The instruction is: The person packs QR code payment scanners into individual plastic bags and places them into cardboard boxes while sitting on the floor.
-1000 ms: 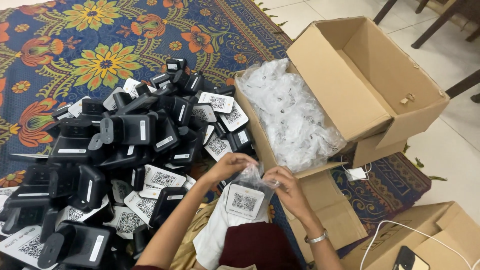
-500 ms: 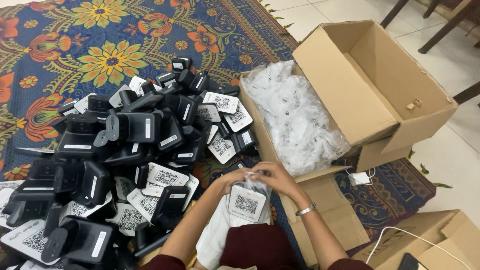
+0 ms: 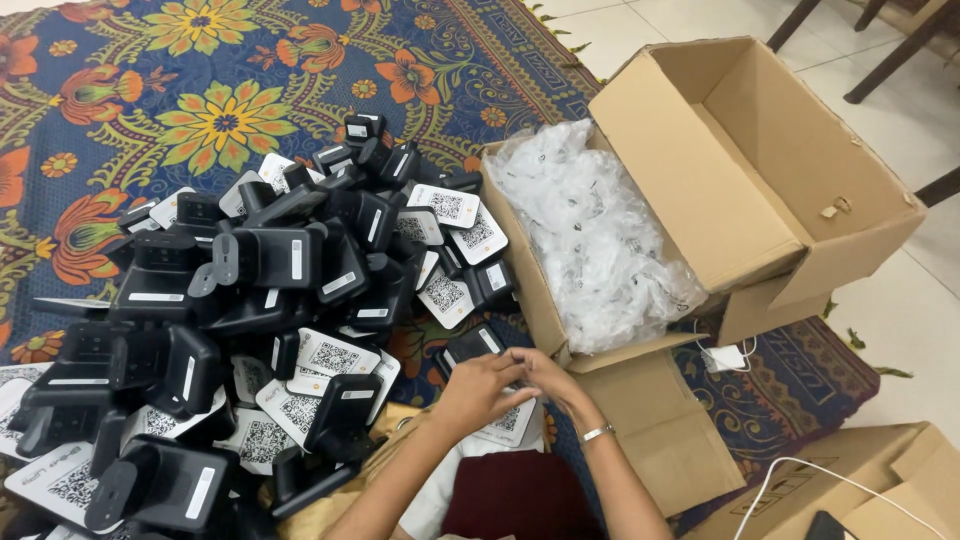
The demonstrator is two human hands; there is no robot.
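Observation:
My left hand [image 3: 478,385] and my right hand [image 3: 545,378] are pressed together over my lap, both gripping a small device with a white square-code face [image 3: 512,420]; only its lower edge shows beneath the fingers. The clear plastic wrap on it is hidden by the hands. Just left of them lies a big heap of black devices [image 3: 260,300], many with white code stickers. A silver bangle [image 3: 597,433] sits on my right wrist.
An open cardboard box [image 3: 740,170] filled with crumpled clear plastic bags [image 3: 590,230] stands to the right on a floral blue rug [image 3: 200,90]. A white charger [image 3: 722,357] lies by the box. Another cardboard box [image 3: 870,480] with a white cable sits at bottom right. Chair legs stand at top right.
The hands have closed together and lowered over the wrapped device, so its code face and plastic top are now mostly covered. The view shifted slightly.

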